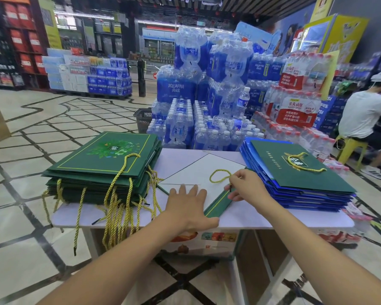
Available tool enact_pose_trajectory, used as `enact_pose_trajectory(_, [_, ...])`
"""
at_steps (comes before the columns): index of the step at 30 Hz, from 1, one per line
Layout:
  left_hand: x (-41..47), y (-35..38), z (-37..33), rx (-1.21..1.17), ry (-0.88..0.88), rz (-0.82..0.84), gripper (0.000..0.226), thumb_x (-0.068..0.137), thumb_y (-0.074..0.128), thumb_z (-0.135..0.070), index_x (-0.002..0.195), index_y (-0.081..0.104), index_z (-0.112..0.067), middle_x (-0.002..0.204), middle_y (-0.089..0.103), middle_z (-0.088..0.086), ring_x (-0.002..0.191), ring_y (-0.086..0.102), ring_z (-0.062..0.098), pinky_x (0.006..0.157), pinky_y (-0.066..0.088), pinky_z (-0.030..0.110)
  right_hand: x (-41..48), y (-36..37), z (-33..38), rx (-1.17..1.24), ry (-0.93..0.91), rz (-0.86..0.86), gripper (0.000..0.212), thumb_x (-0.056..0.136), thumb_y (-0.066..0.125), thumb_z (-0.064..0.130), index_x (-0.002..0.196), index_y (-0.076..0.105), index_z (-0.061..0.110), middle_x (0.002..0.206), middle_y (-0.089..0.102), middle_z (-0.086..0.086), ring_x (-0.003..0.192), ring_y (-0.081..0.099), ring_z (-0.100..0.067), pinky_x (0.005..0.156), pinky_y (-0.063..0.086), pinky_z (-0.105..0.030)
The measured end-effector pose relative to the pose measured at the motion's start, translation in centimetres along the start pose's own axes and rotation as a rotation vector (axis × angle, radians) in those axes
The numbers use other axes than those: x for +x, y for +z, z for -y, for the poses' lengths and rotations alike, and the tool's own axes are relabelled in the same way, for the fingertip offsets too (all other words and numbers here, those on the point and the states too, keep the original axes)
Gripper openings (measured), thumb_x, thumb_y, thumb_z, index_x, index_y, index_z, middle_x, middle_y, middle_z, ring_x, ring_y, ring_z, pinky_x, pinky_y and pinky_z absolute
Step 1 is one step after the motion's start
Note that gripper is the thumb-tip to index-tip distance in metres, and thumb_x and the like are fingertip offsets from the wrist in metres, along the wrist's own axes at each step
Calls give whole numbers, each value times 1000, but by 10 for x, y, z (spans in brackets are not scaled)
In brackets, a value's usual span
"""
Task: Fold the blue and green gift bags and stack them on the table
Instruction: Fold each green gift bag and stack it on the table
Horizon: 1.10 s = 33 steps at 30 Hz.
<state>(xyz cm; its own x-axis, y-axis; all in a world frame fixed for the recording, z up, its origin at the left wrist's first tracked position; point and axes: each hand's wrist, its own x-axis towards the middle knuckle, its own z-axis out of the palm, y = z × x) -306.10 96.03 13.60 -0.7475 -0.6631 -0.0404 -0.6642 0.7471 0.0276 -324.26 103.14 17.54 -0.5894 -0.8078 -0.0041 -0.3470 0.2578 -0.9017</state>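
Two piles flank the work: a stack of green bags (101, 164) on the left of the table (273, 219), its yellow cords spilling over the near edge, and a stack of blue bags (312, 194) on the right with one green bag (295, 172) on top. Between them, at centre frame, a gift bag (198, 170) lies flat with its white inside up and a green strip along its near right edge. The left hand (188, 208) presses on it, fingers straight and spread. The right hand (244, 186) pinches the yellow cord handle (218, 172) just beside that strip. Behind the table, packs of bottled water (207, 102) rise high, a dark basket (144, 119) beside them on the floor. At far right a person (363, 115) sits on a yellow stool (350, 148). A printed carton (207, 243) stands under the table.
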Motion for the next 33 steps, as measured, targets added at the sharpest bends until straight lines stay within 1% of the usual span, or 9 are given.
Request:
enact_pose_trajectory(3, [1,-5,7,-36,59,66,90,78,38,-71,159,19,-36,172,12,3,156,8,41,122,14,61,3,0,1,51,-52,-26,10,96,54,7,96,63,3,85,77,-13,60,69,-24,55,57,-32])
enact_pose_trajectory(5, [2,-7,17,-65,85,80,90,76,35,-67,160,20,-40,173,10,-1,158,6,36,124,9,60,6,-1,-1,80,-86,-6,9,97,57,4,101,65,3,87,76,-16,59,69,-21,57,58,-31])
enact_pose_trajectory(9, [8,-11,31,-102,105,77,88,75,36,-60,160,25,-38,172,12,-6,159,7,26,125,8,59,11,-3,-7,116,-129,59,15,97,62,3,111,69,4,87,76,-16,67,72,-20,64,60,-28])
enact_pose_trajectory(16, [24,-3,40,-143,83,44,74,89,40,-46,160,25,-34,172,13,-6,158,6,31,126,7,59,17,-10,-19,81,-179,36,10,95,70,6,104,73,6,86,77,-10,81,77,-22,79,62,-32])
enact_pose_trajectory(20, [31,5,38,-181,57,-7,63,95,40,-55,152,31,-31,165,28,-3,156,11,33,123,10,61,18,-1,-34,-123,-255,22,9,93,74,19,98,74,27,89,77,6,88,74,-11,84,58,-29])
enact_pose_trajectory(22, [33,9,38,-168,50,-59,58,101,41,-61,149,33,-31,163,33,-5,156,13,33,123,11,61,15,6,-39,-177,-276,24,8,93,74,21,99,75,27,91,75,11,90,71,-6,83,54,-22])
enact_pose_trajectory(25, [37,12,45,-156,18,-70,56,105,34,-60,154,28,-33,168,24,-6,158,8,34,124,8,62,10,14,-46,-195,-311,30,11,94,73,22,104,75,23,96,74,13,91,68,-2,85,53,-19])
enact_pose_trajectory(28, [41,13,55,-87,10,-31,62,106,26,-61,163,13,-38,173,8,-7,159,1,33,125,3,61,8,16,-53,-167,-309,15,10,95,72,24,104,74,28,96,74,15,89,67,2,83,53,-18])
enact_pose_trajectory(33, [38,12,63,-114,53,-26,59,107,29,-57,162,15,-43,173,8,-9,159,-1,31,126,-1,59,6,15,-55,0,-321,-21,10,98,68,18,105,72,24,88,77,6,85,73,-10,82,59,-28])
